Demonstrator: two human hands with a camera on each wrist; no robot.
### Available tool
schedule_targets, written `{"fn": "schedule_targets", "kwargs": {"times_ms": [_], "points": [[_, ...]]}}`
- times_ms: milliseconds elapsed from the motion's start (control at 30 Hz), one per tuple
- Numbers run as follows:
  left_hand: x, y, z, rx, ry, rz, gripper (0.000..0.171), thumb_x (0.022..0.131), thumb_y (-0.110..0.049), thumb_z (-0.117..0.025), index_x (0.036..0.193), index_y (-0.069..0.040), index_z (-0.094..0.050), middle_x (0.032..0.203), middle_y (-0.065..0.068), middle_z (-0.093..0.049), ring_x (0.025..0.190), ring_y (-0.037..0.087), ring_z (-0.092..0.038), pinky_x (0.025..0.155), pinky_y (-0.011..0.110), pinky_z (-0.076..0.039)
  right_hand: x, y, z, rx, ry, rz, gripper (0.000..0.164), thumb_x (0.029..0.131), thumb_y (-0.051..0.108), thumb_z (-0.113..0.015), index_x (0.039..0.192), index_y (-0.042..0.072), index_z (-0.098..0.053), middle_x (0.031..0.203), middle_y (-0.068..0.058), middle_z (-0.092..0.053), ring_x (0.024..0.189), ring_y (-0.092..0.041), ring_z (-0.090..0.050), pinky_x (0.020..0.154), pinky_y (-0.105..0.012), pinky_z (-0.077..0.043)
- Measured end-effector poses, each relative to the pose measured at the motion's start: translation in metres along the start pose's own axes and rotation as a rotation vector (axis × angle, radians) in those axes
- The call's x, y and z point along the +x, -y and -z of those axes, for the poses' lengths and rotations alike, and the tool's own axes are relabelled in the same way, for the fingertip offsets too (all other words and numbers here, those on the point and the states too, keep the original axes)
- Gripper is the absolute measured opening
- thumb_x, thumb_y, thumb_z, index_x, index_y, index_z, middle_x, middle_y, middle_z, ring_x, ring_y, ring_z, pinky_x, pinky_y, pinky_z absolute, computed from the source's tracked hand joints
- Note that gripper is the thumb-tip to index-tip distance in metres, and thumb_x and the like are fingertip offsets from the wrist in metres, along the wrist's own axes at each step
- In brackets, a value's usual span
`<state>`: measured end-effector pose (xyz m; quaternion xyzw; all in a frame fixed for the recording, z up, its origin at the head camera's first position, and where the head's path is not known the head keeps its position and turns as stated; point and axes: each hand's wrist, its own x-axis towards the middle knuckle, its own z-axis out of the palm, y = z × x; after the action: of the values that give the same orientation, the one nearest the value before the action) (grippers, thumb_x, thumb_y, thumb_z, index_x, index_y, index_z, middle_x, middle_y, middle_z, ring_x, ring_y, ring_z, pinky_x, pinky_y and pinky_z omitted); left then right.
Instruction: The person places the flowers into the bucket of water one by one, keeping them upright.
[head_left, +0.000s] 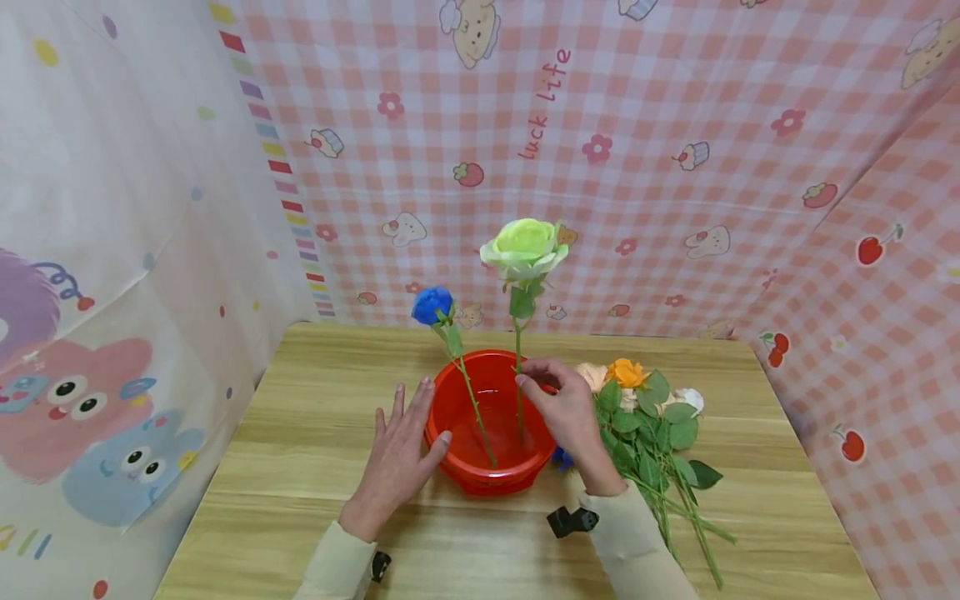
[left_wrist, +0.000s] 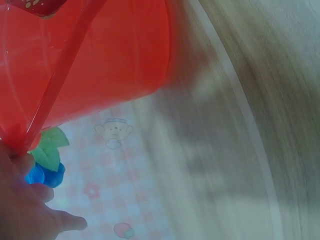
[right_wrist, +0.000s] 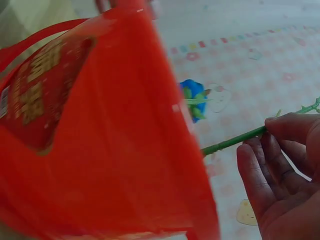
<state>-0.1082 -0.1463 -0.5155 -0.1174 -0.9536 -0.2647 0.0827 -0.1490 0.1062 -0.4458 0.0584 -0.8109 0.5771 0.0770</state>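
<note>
A red bucket [head_left: 491, 477] stands on the wooden table with two artificial flowers in it. The blue rose [head_left: 432, 306] leans to the left, its stem slanting down to the bucket's floor. Upright beside it is a pale green rose [head_left: 525, 248]; my right hand [head_left: 562, 408] pinches its green stem [right_wrist: 235, 140] between thumb and fingers, just above the right rim. My left hand [head_left: 401, 450] rests at the bucket's left rim with its fingers spread and straight. In the left wrist view, its fingers lie by the red handle [left_wrist: 60, 75], near the blue petals.
A bunch of artificial flowers lies right of the bucket, with an orange bloom [head_left: 627, 372], a white bloom [head_left: 688, 401] and green leaves [head_left: 645, 429]. Blue petals [head_left: 562, 457] show beneath my right wrist. A checked pink cloth [head_left: 675, 208] hangs behind the table.
</note>
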Motion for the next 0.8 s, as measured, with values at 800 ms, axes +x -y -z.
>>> {"fn": "schedule_targets", "kwargs": {"times_ms": [800], "points": [[0.004,-0.001,0.005,0.121,0.019,-0.107,0.071,0.103,-0.038,-0.052,0.163,-0.007,-0.031,0.171,0.007,-0.025,0.157,0.038,-0.015,0.116,0.075,-0.016,0.015,-0.012,-0.03,-0.263,0.144,0.056,0.008,0.093,0.011,-0.077,0.101,0.01,-0.075,0.09,0.001,-0.074,0.081,-0.016,-0.069,0.073,-0.036,-0.057]]}}
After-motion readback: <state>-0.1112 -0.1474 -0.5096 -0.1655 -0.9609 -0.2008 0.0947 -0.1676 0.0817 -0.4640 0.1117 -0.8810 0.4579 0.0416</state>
